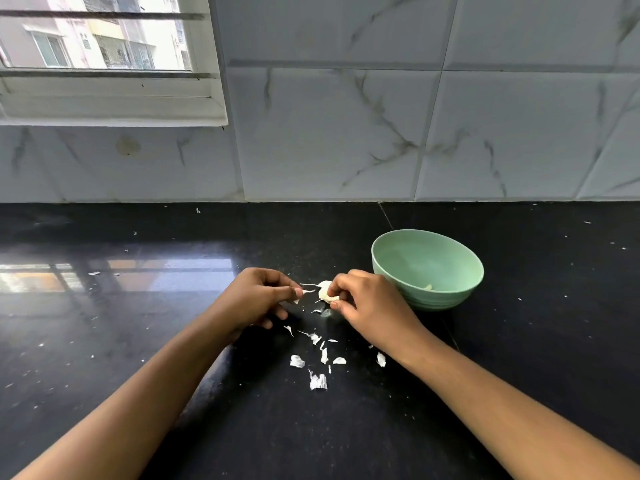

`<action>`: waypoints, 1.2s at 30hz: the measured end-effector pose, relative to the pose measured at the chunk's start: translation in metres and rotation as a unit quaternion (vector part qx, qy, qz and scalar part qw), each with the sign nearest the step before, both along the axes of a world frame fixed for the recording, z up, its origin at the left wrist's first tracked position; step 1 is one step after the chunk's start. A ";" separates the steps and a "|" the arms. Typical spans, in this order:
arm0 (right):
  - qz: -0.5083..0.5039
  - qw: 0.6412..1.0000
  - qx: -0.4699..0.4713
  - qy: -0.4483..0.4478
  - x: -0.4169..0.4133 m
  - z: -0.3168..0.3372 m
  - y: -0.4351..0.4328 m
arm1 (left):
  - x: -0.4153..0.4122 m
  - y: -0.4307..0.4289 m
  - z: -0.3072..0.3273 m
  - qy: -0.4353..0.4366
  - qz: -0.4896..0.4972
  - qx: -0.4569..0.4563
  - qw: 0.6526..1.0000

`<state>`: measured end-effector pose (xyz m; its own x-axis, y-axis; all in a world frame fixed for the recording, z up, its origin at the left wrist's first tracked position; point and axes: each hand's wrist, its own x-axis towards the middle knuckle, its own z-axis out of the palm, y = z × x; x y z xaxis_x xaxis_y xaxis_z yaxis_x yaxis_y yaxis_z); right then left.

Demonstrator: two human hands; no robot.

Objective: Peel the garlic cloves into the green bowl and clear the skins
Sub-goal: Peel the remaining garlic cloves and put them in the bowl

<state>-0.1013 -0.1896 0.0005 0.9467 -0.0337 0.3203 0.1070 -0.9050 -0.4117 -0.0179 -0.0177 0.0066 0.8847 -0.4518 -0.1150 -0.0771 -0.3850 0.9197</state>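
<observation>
Step in hand: peeling, mid-clove. The right hand [370,308] holds a small cream-white garlic clove [325,289] just above the glossy black stone tabletop [519,358], approx mid-width & nearer the back edge than the front. Its grip is narrow, thumb & fingertips curled round the clove's right side. The left hand [258,299] has a tight pinch grip on a thin white papery skin strip [309,291] whose far end seems attached to the clove, so it reads as a pull-off under way. Just right of the right hand stands a round, ribbed pale green bowl [440,300]; one peeled clove [428,287] lies inside against the near wall, so prob. at least one is done. Torn white skin scraps [317,365] lie scattered on the tabletop btwn the forearms, toward the front edge, w/ finer flecks out left & right. No other unpeeled cloves in view. Next move, as I judge it: pull the strip away leftward while the right hand resists, check the clove's underside for leftover skin (hidden by fingers now), then a short carry right to drop it in the bowl. Skins not yet cleared; they look light & flaky, so sweeping them together w/ a flat hand prob. beats picking each one.
</observation>
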 end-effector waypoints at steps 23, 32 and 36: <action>0.113 0.987 0.034 0.110 -0.002 0.002 0.000 | 0.004 0.006 0.000 0.078 -0.030 -0.020 0.996; 0.122 0.979 0.124 0.107 -0.016 0.019 -0.007 | 0.000 0.008 0.006 0.165 -0.106 -0.035 0.980; 0.107 0.978 0.160 0.079 -0.014 0.016 -0.007 | -0.003 0.006 0.006 0.160 -0.122 -0.059 0.978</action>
<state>-0.1156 -0.1964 0.0164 0.9798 0.0961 0.1754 0.1925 -0.6916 -0.6962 -0.0204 -0.0113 0.0122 0.6760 -0.6719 -0.3026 0.1462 -0.2801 0.9488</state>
